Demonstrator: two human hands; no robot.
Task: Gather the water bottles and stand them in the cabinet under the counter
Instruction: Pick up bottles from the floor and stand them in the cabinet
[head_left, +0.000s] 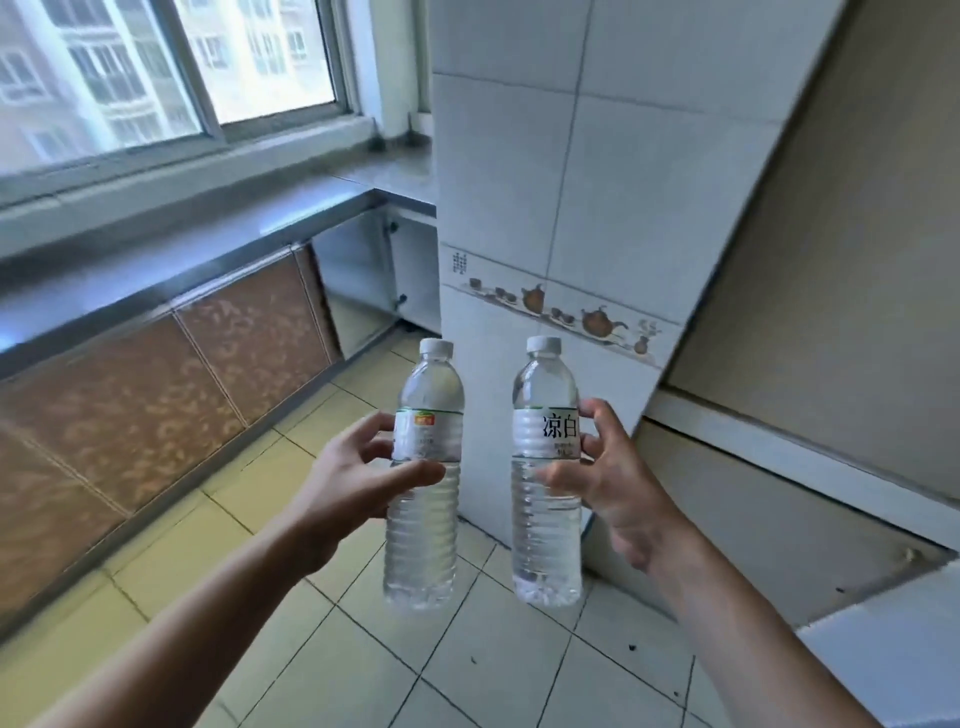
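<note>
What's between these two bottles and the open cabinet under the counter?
Nothing visible. The left hand grips one bottle, the right hand the other bottle; only bare floor leads to the open cabinet.

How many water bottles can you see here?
2. One clear plastic water bottle with a white cap is held upright in the left hand; the other clear plastic bottle with large black characters is in the right hand. Others may be out of view.

The left hand (358, 475) grips 1 clear water bottle (423, 519) and the right hand (613, 483) grips another, the white-labelled bottle (545, 525). Both bottles stand upright, near each other, above the tiled floor (363, 649), right of the brown-doored counter cabinet (156, 395).
</note>
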